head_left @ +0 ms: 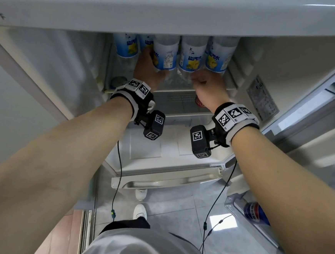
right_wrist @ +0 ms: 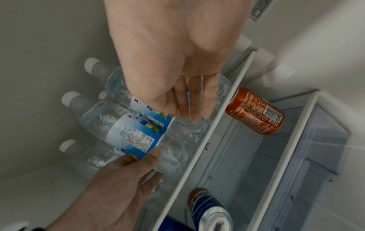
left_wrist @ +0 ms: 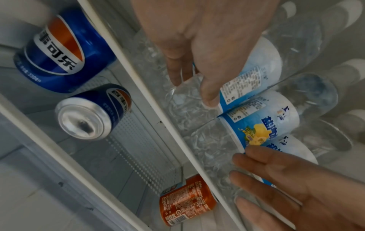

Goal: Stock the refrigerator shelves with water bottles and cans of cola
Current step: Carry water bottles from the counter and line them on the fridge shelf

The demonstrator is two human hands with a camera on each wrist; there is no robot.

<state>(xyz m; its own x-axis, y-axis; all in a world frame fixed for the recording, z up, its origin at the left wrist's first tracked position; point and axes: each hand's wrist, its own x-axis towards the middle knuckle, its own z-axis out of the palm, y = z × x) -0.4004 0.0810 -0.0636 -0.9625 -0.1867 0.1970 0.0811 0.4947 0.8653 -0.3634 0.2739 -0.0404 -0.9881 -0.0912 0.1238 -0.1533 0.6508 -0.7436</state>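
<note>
Several clear water bottles [head_left: 192, 56] with blue-and-white labels stand in a row on the top shelf [left_wrist: 158, 109] of the refrigerator. My left hand [head_left: 153, 65] grips one bottle [left_wrist: 248, 78] in the middle of the row, thumb on the lower edge of its label and fingers curled round its clear lower part. To its right, my right hand [head_left: 204, 79] lays straight fingers [right_wrist: 189, 112] against the lower parts of the neighbouring bottles. On the shelf below stand two blue cola cans [left_wrist: 65, 53] [left_wrist: 92, 112] at the left and a red cola can [right_wrist: 254, 111] at the right.
The refrigerator's top edge [head_left: 171, 13] hides the bottle caps in the head view. The open door at the right carries a bin [head_left: 236, 210] with another blue can [head_left: 256, 212]. Below, the freezer door handle [head_left: 158, 184] sticks out over a tiled floor.
</note>
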